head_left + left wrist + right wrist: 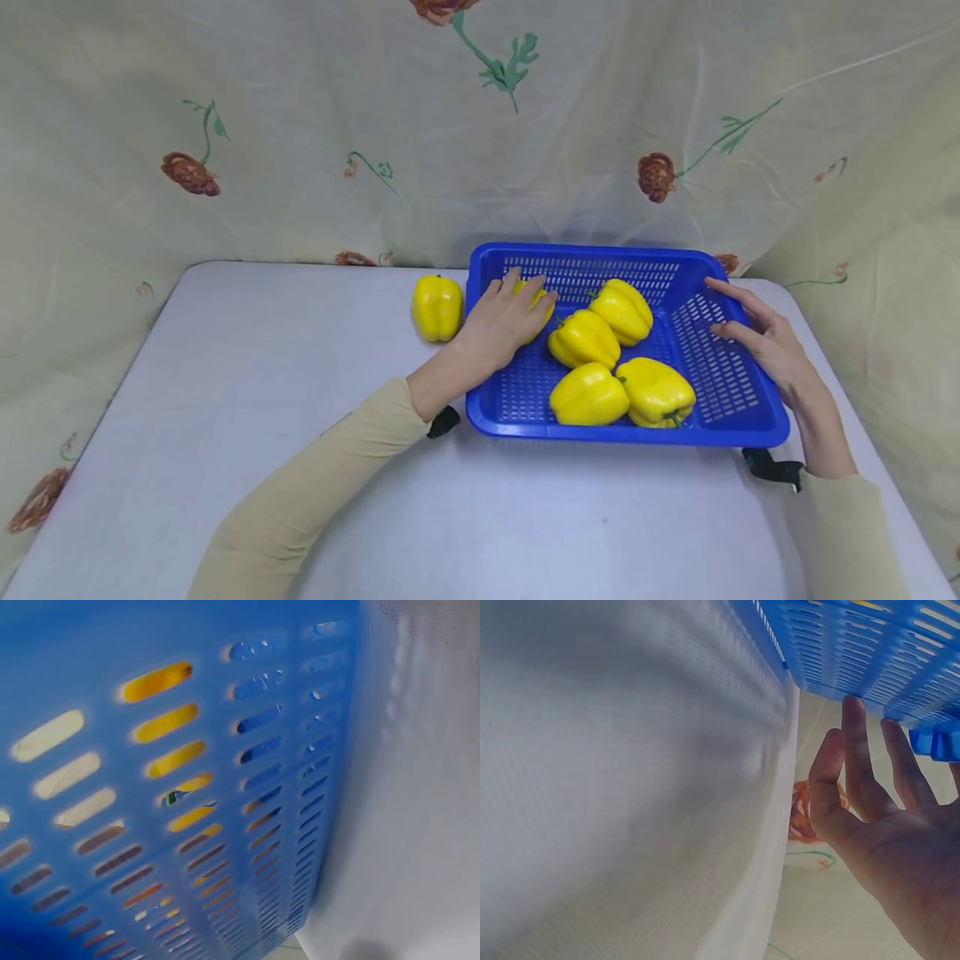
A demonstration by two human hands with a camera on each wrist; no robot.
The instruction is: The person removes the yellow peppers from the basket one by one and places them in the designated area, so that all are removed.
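In the head view my left hand (pixel 504 321) reaches over the left wall of a blue plastic basket (pixel 585 432). Its spread fingers curl over a yellow bell pepper (pixel 542 310), mostly hidden beneath them. Through the wall slots in the left wrist view, yellow pepper skin (pixel 169 724) shows. Inside the basket lie more yellow bell peppers (pixel 583 339), grouped toward the middle and front. My right hand (pixel 772 346) is at the basket's right rim, fingers extended and thumb apart. From the right wrist, its fingertips (pixel 853 712) appear right at the slotted basket wall.
Another yellow bell pepper (pixel 437 308) stands on the white table (pixel 247 400), just left of the basket. Behind the table hangs a pale curtain (pixel 300 125) printed with brown flowers. A dark wrist-camera mount (pixel 771 468) shows below the right hand.
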